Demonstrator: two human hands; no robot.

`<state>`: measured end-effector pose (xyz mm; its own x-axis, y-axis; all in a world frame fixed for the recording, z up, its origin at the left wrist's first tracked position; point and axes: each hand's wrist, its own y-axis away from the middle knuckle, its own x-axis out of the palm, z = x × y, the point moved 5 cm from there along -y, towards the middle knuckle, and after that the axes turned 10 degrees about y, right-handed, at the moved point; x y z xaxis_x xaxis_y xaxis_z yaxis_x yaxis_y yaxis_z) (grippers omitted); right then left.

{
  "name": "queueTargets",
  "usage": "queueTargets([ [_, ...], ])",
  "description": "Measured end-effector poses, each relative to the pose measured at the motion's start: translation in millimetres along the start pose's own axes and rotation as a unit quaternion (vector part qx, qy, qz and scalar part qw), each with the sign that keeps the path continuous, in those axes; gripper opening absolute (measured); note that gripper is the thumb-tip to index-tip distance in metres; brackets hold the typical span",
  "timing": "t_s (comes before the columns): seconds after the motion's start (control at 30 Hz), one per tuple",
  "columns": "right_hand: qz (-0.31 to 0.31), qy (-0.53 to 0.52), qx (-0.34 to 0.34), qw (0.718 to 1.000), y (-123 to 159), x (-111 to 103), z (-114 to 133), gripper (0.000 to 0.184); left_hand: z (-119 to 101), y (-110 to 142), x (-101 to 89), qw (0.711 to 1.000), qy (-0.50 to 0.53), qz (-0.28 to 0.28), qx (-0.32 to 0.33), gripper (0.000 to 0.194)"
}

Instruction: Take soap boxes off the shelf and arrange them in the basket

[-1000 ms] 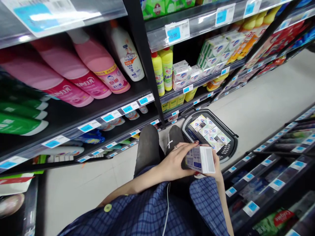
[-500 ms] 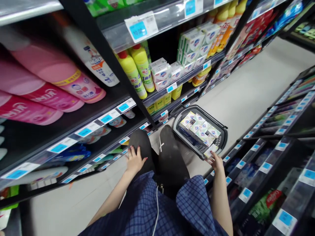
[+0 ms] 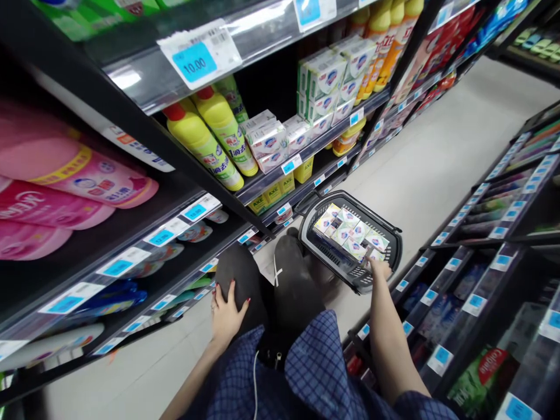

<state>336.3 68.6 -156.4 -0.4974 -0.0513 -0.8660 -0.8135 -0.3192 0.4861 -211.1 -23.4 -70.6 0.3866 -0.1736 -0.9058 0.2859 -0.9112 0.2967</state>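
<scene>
A dark shopping basket (image 3: pixel 396 248) stands on the floor ahead of my knees, with several boxed soap bars (image 3: pixel 349 219) laid side by side in it. My right hand (image 3: pixel 380 268) reaches over the basket's near right side, its fingers around a soap box (image 3: pixel 375 254) that sits low against the others. The fingertips are partly hidden by the hand itself. On my left knee (image 3: pixel 238 274) rests my left hand (image 3: pixel 227 309), fingers spread, holding nothing.
Shelves on the left carry pink bottles (image 3: pixel 83 169), yellow bottles (image 3: pixel 223 134) and stacked soap boxes (image 3: pixel 326 76). Low shelves with toothpaste boxes (image 3: pixel 479 373) run along the right. Pale aisle floor (image 3: pixel 429 157) stretches beyond the basket.
My right hand has moved forward and down into the basket with the soap box. The left hand stays on the knee. The view has shifted slightly.
</scene>
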Motion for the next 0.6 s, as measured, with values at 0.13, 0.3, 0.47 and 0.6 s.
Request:
queueTargets([
  [0.13, 0.002, 0.009, 0.041, 0.999, -3.3, 11.1, -3.4, 0.064, -0.3, -2.4, 2.7, 1.000, -0.002, 0.001, 0.003, 0.070],
  [0.3, 0.006, 0.002, 0.031, 1.000, -9.0, 21.5, -9.0, 0.051, -0.8, -2.8, 3.2, 1.000, -0.006, 0.007, 0.003, 0.070],
  [0.47, 0.010, 0.002, 0.018, 1.000, -15.6, 26.5, -8.9, 0.049, -1.5, -2.1, 1.4, 1.000, -0.002, 0.004, 0.002, 0.070],
  [0.6, 0.011, 0.008, 0.016, 1.000, -17.4, 27.0, -7.5, 0.048, -1.2, -2.6, 1.6, 1.000, 0.001, 0.011, -0.004, 0.069],
])
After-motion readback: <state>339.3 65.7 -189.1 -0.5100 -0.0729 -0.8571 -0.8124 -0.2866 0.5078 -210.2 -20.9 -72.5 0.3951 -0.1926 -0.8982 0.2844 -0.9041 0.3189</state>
